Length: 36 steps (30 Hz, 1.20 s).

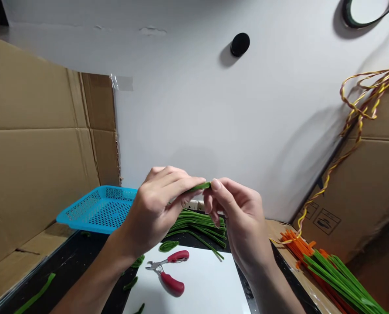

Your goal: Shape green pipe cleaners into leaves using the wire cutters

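Holds a fuzzy green strip [201,186] just below the frame's centre, pinched in the fingers [184,182] of both left hand [158,198] and right hand [245,207], with red-handled nippers [172,283] on a white board [214,283] at lower centre.

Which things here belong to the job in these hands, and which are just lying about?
Likely part of the job: green piece in the left hand and right hand; green stem bundle; oval green coils; red cutters; white board.

Seemingly just lying about: round black object; twisted yellow wire; black curved strip.
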### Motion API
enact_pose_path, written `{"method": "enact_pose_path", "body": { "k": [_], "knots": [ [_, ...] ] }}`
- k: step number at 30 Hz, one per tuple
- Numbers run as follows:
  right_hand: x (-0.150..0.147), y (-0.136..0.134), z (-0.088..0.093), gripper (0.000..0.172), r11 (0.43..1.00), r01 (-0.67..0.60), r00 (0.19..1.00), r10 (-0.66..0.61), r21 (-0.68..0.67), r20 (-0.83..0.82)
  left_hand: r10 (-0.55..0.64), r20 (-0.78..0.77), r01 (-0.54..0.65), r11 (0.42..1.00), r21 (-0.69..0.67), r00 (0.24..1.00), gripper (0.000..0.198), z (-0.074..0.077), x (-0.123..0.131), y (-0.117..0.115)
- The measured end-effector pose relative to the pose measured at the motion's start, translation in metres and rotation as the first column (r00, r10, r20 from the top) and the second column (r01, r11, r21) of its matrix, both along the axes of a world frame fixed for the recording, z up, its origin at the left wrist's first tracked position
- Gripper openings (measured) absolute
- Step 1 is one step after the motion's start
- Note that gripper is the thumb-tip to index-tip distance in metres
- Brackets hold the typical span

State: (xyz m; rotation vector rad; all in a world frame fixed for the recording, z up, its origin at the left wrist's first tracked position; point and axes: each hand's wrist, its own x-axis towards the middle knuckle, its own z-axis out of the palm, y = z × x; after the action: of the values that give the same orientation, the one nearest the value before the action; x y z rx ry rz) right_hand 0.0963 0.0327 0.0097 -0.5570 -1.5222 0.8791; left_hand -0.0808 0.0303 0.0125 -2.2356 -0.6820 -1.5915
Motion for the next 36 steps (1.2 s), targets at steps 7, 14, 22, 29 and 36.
{"method": "enact_pose_path", "body": {
  "k": [7, 14, 22, 29, 36],
  "knots": [
    [0.005, -0.001, -0.004, 0.013, 0.731, 0.322, 0.837, -0.517, 0.602, 0.181, -0.050, 0.355, 0.180, 0.922, -0.343, 0.934, 0.007, 0.002, 0.011, -0.008],
    [0.003, -0.002, -0.003, 0.026, 0.675, 0.339, 0.803, -0.571, 0.656, 0.172, -0.007, 0.316, 0.133, 0.916, -0.378, 0.949, 0.009, 0.000, 0.016, -0.012],
    [0.005, -0.004, -0.003, 0.030, 0.852, 0.318, 0.887, -0.422, 0.415, 0.187, 0.034, 0.146, -0.024, 0.997, -0.069, 0.989, 0.025, -0.004, 0.016, -0.007],
    [0.014, -0.006, 0.005, 0.044, 0.978, 0.116, 0.974, -0.147, 0.174, 0.174, -0.079, 0.097, 0.089, 0.992, -0.095, 0.992, 0.033, -0.001, 0.008, -0.005],
    [0.013, -0.005, 0.004, 0.045, 0.984, 0.096, 0.976, -0.123, 0.149, 0.182, -0.131, 0.264, 0.199, 0.948, -0.249, 0.955, 0.026, -0.007, 0.010, -0.004]
  ]
}}
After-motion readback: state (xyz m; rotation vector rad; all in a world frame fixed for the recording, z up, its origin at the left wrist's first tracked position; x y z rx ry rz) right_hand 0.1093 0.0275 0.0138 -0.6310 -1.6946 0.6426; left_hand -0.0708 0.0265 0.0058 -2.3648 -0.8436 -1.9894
